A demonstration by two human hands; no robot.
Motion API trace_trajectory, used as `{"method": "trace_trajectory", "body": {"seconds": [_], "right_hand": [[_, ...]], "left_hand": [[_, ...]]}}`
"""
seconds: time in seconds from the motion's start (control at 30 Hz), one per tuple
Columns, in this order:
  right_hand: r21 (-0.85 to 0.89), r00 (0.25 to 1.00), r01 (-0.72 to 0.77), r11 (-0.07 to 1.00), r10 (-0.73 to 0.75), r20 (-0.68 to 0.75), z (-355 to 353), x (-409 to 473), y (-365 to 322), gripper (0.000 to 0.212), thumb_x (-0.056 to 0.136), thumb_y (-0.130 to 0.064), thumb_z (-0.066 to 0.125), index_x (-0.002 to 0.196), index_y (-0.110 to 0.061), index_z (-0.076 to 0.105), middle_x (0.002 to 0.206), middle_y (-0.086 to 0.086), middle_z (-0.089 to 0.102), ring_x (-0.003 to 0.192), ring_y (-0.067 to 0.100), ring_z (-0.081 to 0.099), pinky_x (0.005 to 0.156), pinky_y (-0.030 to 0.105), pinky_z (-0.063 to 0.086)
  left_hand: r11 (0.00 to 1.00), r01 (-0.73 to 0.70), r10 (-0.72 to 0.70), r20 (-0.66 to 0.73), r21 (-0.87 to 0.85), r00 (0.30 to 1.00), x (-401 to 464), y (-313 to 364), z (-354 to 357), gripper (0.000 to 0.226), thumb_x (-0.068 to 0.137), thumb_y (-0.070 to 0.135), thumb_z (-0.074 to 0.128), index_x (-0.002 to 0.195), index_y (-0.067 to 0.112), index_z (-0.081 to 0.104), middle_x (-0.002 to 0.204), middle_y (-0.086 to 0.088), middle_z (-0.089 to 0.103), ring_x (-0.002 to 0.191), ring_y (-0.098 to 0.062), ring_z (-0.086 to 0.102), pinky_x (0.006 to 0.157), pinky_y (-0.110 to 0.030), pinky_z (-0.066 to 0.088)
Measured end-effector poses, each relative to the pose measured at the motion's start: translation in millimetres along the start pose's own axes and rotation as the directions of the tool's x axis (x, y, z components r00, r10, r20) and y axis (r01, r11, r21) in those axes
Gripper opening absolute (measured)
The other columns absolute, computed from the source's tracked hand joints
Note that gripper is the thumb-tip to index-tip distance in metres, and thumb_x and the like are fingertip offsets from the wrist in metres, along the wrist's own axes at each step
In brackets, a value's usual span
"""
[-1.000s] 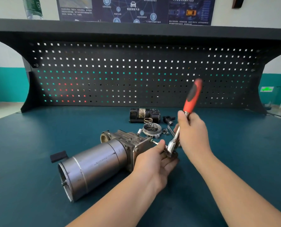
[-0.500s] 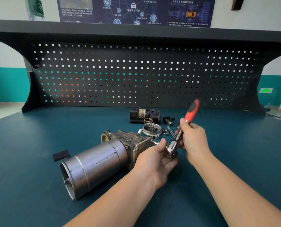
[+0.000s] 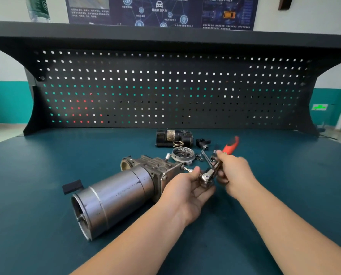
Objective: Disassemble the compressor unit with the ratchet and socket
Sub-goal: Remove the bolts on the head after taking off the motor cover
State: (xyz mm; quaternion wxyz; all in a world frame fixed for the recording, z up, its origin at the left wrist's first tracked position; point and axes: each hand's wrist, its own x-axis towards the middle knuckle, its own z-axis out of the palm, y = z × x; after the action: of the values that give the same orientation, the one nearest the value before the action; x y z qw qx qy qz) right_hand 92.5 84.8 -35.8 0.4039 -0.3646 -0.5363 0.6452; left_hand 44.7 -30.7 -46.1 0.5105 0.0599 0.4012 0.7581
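Our right hand (image 3: 236,172) grips the ratchet (image 3: 218,165) by its orange handle while our left hand (image 3: 187,192) pinches its chrome head, just right of the compressor unit (image 3: 118,192) lying on the teal workbench (image 3: 46,225).

compressor unit (image 3: 114,195): lies on the table (image 3: 36,225), left of both hands, its near end touching the left hand (image 3: 185,191)
ratchet (image 3: 215,167): between the hands, head at the left hand's fingertips, handle running up and away through the right hand (image 3: 235,173)
round cover (image 3: 182,154): on the table just behind the hands
spring (image 3: 178,144): behind the round cover
small motor (image 3: 173,137): farthest back, behind the spring
pegboard (image 3: 165,90): upright behind everything
flat block (image 3: 72,186): far left of the hands, beside the compressor unit
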Motion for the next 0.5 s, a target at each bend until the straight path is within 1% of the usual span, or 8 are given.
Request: {"method": "trace_trajectory", "body": {"seconds": [0.07, 0.1, 0.17, 0.23, 0.27, 0.33, 0.43, 0.5], "right_hand": [[-0.144, 0.967, 0.253, 0.957, -0.252, 0.031, 3, -4, -2, 0.029, 0.093, -0.03, 0.056, 0.07, -0.013, 0.054, 0.057, 0.006, 0.051, 0.041, 0.014, 0.04, 0.043, 0.026, 0.034], [-0.21, 0.893, 0.448, 0.869, -0.445, 0.062, 6, -10, -5, 0.028, 0.091, -0.033, 0.057, 0.069, -0.017, 0.054, 0.058, 0.002, 0.054, 0.045, 0.013, 0.044, 0.048, 0.029, 0.039], [-0.244, 0.621, 0.782, 0.574, -0.751, 0.223, 9, -29, -14, 0.023, 0.087, -0.038, 0.057, 0.072, -0.022, 0.053, 0.057, -0.009, 0.054, 0.05, 0.004, 0.047, 0.053, 0.022, 0.04], [-0.21, 0.301, 0.95, 0.229, -0.846, 0.44, 10, -42, -12, 0.015, 0.088, -0.033, 0.058, 0.077, -0.024, 0.053, 0.058, -0.016, 0.044, 0.055, 0.004, 0.049, 0.054, 0.012, 0.036], [-0.195, 0.22, 0.971, 0.139, -0.841, 0.494, 11, -45, -9, 0.014, 0.089, -0.03, 0.058, 0.079, -0.023, 0.053, 0.061, -0.017, 0.042, 0.056, 0.005, 0.051, 0.055, 0.013, 0.037], [-0.203, 0.303, 0.951, 0.233, -0.833, 0.462, 13, -44, -6, 0.018, 0.09, -0.03, 0.057, 0.075, -0.027, 0.048, 0.058, -0.011, 0.046, 0.053, 0.008, 0.054, 0.054, 0.019, 0.041], [-0.313, 0.686, 0.715, 0.625, -0.714, 0.139, 11, -26, -6, 0.026, 0.092, -0.033, 0.055, 0.069, -0.022, 0.051, 0.054, -0.005, 0.054, 0.049, 0.007, 0.049, 0.055, 0.029, 0.043], [-0.211, 0.927, 0.342, 0.916, -0.365, -0.081, 5, -11, -3, 0.026, 0.093, -0.028, 0.055, 0.069, -0.017, 0.055, 0.052, -0.005, 0.058, 0.043, 0.011, 0.05, 0.047, 0.03, 0.045]], "left_hand": [[1.0, -0.009, 0.009, -0.004, -0.021, 1.0, 1, 1, -1, 0.013, 0.094, 0.009, 0.054, 0.098, -0.002, 0.059, 0.08, -0.018, 0.067, 0.075, -0.027, 0.064, 0.062, -0.038, 0.056], [0.999, -0.018, 0.018, 0.0, -0.034, 1.0, 1, 2, -1, 0.015, 0.094, 0.009, 0.055, 0.1, -0.004, 0.06, 0.083, -0.018, 0.067, 0.077, -0.027, 0.064, 0.061, -0.038, 0.057], [0.998, -0.037, 0.038, 0.03, -0.045, 0.999, -1, 3, -1, 0.016, 0.094, 0.008, 0.053, 0.099, -0.005, 0.062, 0.086, -0.018, 0.067, 0.078, -0.026, 0.065, 0.062, -0.038, 0.059], [0.999, -0.051, 0.052, 0.061, -0.007, 0.997, -3, 4, -2, 0.023, 0.095, 0.002, 0.046, 0.083, -0.002, 0.065, 0.072, -0.013, 0.065, 0.065, -0.02, 0.065, 0.054, -0.032, 0.059], [0.998, -0.058, 0.057, 0.055, 0.013, 0.997, -4, 4, -2, 0.03, 0.095, -0.001, 0.041, 0.077, -0.001, 0.065, 0.065, -0.011, 0.064, 0.058, -0.018, 0.064, 0.049, -0.028, 0.057], [0.998, -0.065, 0.065, 0.028, 0.01, 0.998, -4, 4, -1, 0.028, 0.096, 0.0, 0.04, 0.082, -0.002, 0.064, 0.069, -0.012, 0.064, 0.062, -0.02, 0.063, 0.05, -0.03, 0.057], [0.998, -0.068, 0.068, -0.025, -0.002, 0.997, -3, 3, 2, 0.016, 0.097, 0.008, 0.048, 0.1, -0.003, 0.06, 0.091, -0.017, 0.066, 0.08, -0.026, 0.063, 0.067, -0.039, 0.054], [0.997, -0.073, 0.073, -0.044, 0.003, 0.996, -1, 0, 4, 0.016, 0.097, 0.011, 0.05, 0.1, -0.001, 0.06, 0.099, -0.018, 0.066, 0.083, -0.026, 0.063, 0.076, -0.04, 0.05]]}}
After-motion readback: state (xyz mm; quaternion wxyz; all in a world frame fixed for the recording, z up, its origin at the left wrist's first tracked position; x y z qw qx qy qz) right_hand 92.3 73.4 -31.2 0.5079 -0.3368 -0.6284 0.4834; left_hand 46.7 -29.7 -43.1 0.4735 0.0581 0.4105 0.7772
